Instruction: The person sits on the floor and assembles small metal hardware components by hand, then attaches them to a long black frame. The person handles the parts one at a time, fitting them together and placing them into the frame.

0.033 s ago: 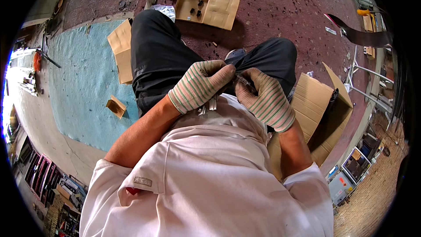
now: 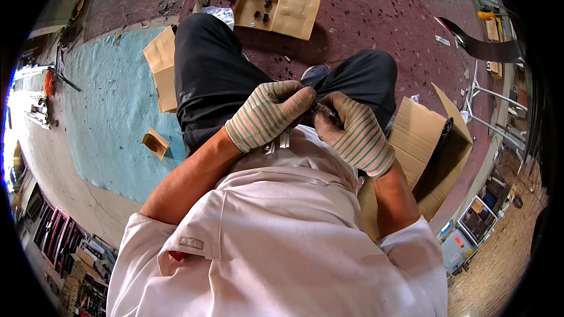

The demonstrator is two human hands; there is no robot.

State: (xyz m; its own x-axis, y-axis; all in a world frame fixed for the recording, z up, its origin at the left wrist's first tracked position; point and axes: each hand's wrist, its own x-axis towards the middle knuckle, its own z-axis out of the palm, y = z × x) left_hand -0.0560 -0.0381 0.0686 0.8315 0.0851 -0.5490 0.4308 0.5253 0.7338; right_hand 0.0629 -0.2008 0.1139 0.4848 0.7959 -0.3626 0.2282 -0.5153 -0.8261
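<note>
My left hand [image 2: 267, 113], in a striped knit glove with a grimy thumb and fingers, is closed in front of my waist. Below its palm, several small silver metal pieces [image 2: 285, 140] stick out; whether the fingers hold them or they rest in my lap I cannot tell. Close on its right, my right hand [image 2: 357, 135], gloved alike, pinches a small dark part with a shiny edge [image 2: 327, 111]. The fingertips of both hands nearly meet at this part. What the left thumb and finger pinch is hidden.
An open cardboard box [image 2: 249, 9] with small black parts lies beyond my knees. To my right stands a larger open carton [image 2: 416, 135]. A cardboard piece [image 2: 161, 70] and a small folded one [image 2: 155, 142] lie left on a blue mat [image 2: 106, 111]. Black bits litter the red floor [image 2: 376, 12].
</note>
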